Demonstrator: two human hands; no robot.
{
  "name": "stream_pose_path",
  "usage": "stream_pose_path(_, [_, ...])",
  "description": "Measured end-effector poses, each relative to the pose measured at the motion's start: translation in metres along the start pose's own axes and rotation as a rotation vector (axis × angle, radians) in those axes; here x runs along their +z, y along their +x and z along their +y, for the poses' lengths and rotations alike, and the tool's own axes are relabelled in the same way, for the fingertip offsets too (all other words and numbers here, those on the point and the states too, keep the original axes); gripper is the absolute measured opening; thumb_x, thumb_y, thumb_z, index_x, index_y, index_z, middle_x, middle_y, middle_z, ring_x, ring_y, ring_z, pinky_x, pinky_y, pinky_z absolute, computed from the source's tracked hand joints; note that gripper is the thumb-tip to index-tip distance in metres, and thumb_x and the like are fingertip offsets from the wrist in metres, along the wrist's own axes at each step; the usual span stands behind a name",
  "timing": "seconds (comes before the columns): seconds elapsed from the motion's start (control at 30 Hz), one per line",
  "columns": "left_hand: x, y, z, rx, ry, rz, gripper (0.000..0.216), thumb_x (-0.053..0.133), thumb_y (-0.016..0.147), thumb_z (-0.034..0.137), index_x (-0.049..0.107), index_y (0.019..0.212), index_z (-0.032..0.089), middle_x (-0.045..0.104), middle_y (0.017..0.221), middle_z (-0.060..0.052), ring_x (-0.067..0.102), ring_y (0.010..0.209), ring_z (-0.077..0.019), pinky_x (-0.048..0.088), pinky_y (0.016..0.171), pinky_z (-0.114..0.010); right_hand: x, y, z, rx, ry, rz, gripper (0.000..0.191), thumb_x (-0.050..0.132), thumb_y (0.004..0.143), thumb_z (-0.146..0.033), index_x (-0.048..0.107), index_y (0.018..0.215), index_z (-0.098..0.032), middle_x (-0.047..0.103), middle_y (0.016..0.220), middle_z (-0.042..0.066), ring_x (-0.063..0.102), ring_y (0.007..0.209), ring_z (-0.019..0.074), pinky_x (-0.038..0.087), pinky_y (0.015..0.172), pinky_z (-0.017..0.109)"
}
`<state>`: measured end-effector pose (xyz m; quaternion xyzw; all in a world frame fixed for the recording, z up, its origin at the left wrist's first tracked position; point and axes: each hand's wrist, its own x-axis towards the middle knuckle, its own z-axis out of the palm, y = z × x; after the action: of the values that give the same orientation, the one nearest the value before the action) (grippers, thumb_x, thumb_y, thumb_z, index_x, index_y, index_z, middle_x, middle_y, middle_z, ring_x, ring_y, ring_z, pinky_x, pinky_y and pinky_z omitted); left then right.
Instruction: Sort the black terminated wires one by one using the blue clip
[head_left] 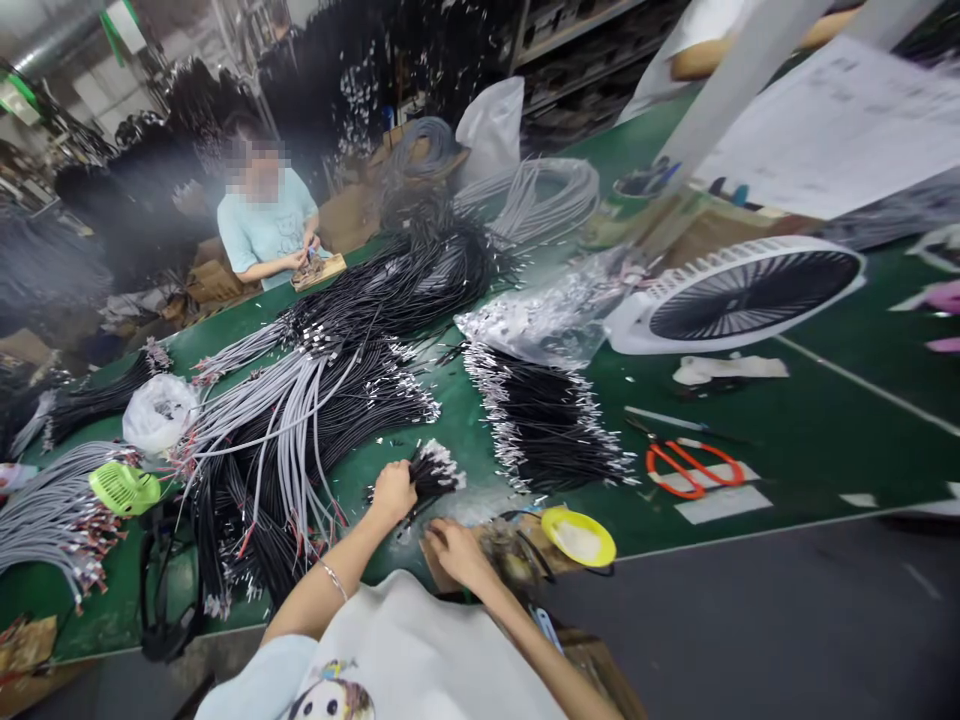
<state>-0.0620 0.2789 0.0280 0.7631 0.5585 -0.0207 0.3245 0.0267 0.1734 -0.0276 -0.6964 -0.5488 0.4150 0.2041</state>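
My left hand [395, 490] is closed around a bundle of short black cables [431, 478] with white connector ends pointing right. It rests low over the green table. Just to the right, my right hand [454, 552] has its fingers bent together at the table's front edge, beside a small brown board [435, 568]. Whatever its fingertips hold, if anything, is too small to make out. Beyond my hands lies a wide, neat stack of short black cables [544, 420] with white tips. Longer grey cables [289, 420] spread over black ones to the left.
Right of the stack are orange-handled scissors [694, 468], a white fan [739, 295] and a plastic bag [540, 315]. A yellow dish [579, 537] sits at the front edge. On the left is a green handheld fan [125, 489]. A co-worker [268, 215] works across the table [825, 420].
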Motion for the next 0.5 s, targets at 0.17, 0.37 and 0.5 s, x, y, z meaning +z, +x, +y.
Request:
stream_pose_path(0.17, [-0.009, 0.006, -0.012, -0.031, -0.169, 0.069, 0.023, 0.047, 0.087, 0.030, 0.056, 0.100, 0.013, 0.062, 0.089, -0.006, 0.059, 0.084, -0.0178, 0.045, 0.081, -0.039, 0.005, 0.007, -0.007, -0.006, 0.150, 0.075, 0.019, 0.051, 0.086, -0.028, 0.060, 0.094, -0.014, 0.067, 0.088, 0.004, 0.063, 0.079, 0.0162, 0.049, 0.077, 0.036])
stream_pose_path(0.37, [-0.014, 0.000, -0.021, -0.035, -0.441, 0.078, 0.026, 0.045, 0.088, 0.034, 0.060, 0.091, 0.013, 0.064, 0.088, -0.005, 0.060, 0.085, -0.0172, 0.045, 0.080, -0.037, 0.011, 0.017, -0.022, -0.031, 0.276, 0.201, 0.034, 0.033, 0.086, -0.031, 0.058, 0.103, -0.015, 0.069, 0.096, 0.012, 0.066, 0.079, 0.0206, 0.052, 0.071, 0.034])
stream_pose_path(0.5, [-0.010, -0.011, -0.019, -0.065, -0.605, 0.033, 0.024, 0.051, 0.084, 0.034, 0.060, 0.079, 0.012, 0.062, 0.074, -0.001, 0.059, 0.075, -0.0161, 0.045, 0.075, -0.034, 0.004, 0.017, -0.032, -0.088, 0.276, 0.281, 0.033, 0.036, 0.081, -0.032, 0.062, 0.093, -0.016, 0.069, 0.096, 0.014, 0.064, 0.089, 0.0260, 0.049, 0.079, 0.039])
